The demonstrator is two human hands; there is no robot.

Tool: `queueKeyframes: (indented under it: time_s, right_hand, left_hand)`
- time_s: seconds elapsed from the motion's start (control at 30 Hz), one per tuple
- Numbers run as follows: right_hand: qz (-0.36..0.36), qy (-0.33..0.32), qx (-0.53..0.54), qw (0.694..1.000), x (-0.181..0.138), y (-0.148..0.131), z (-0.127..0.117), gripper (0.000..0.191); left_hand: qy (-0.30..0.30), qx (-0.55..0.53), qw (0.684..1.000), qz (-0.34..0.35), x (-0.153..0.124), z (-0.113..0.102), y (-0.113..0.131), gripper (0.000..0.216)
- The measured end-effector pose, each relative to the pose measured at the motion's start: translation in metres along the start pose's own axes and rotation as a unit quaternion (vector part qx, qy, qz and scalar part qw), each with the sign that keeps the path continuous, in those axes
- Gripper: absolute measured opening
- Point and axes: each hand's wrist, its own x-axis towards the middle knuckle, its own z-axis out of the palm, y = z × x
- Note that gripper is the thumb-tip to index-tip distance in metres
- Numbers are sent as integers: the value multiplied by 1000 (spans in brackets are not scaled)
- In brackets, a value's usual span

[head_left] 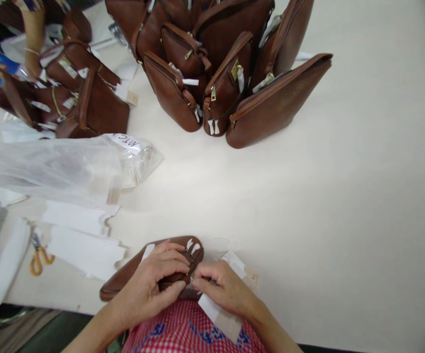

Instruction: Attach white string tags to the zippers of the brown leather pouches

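A small brown leather handbag [124, 283] lies on its side at the table's front edge, with white wraps on its zipper pulls. My left hand [161, 279] is closed over it, fingers across the top and thumb along the near edge. Right beside the bag's end, my right hand [223, 287] is closed in a pinch on a thin string, its tips close to the bag. White and beige hang tags [221, 314] show under this hand, and another beige tag [252, 277] lies just beyond it. The exact point where the string meets the bag is hidden by my fingers.
Several brown handbags [271, 113] stand at the back middle. More bags [105, 105] lie at the left, near another person's arms [34, 41]. A clear plastic bag [50, 166], white paper pieces [85, 250] and orange-handled scissors [40, 257] lie on the left.
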Motion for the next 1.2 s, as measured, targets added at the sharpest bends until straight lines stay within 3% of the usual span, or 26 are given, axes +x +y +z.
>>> queueKeyframes:
  time_s: [0.2, 0.4, 0.67, 1.2]
  right_hand:
    - [7, -11, 7, 1000, 6, 1, 1, 18]
    - [26, -28, 5, 999, 4, -2, -5, 19]
    - [34, -58, -4, 998, 6, -4, -5, 25]
    - [49, -65, 40, 996, 9, -1, 1, 25]
  left_hand:
    - [8, -20, 1000, 3, -1, 1, 1, 15]
    - [24, -30, 998, -48, -8, 5, -1, 25]
    - [24, -20, 1000, -5, -7, 5, 1, 14]
    - [55, 55, 994, 72, -4, 14, -6, 18]
